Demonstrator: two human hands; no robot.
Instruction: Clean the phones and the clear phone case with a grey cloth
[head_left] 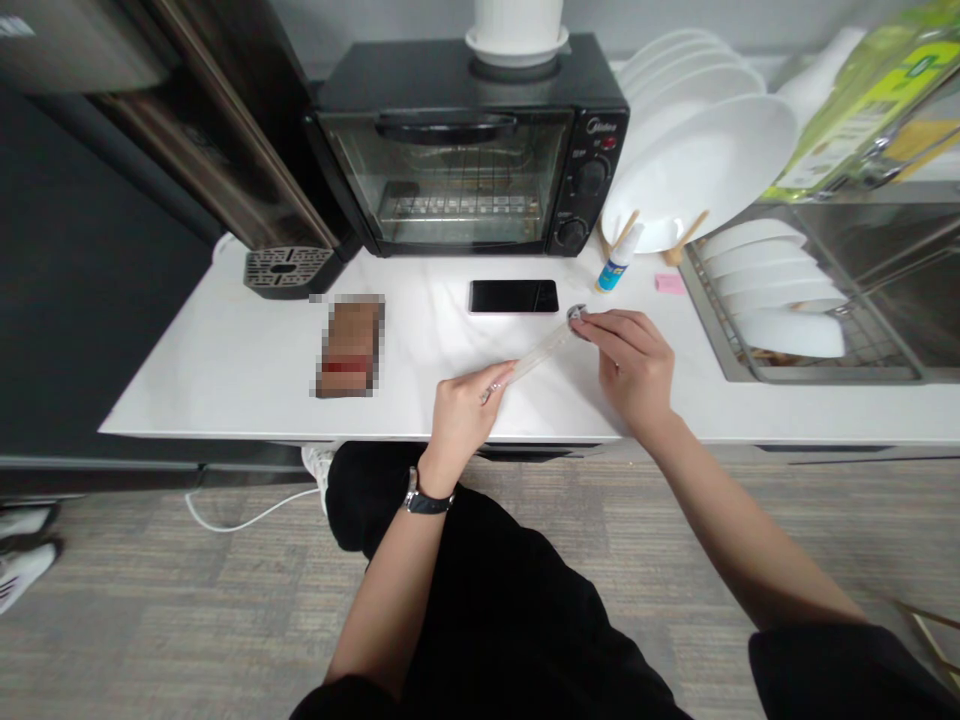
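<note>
My left hand (469, 410) pinches the near end of a thin clear phone case (541, 355), seen almost edge-on and tilted above the white counter. At its far end, my right hand (634, 360) has its fingers closed on a small crumpled grey cloth (577, 318), which touches or nearly touches the case. Most of the cloth is hidden by the fingertips. Just beyond lies a black-screened phone (514, 296), flat on the counter. A small spray bottle (614, 265) with a blue label stands behind my right hand, near a pink block (670, 284).
A black toaster oven (457, 180) stands at the back, a white pot (517, 25) on top. White plates (690, 150) lean in a rack beside it. Right is a sink (870, 300) with bowls; left, a drinks machine (289, 268) and a blurred-out brown item (351, 345).
</note>
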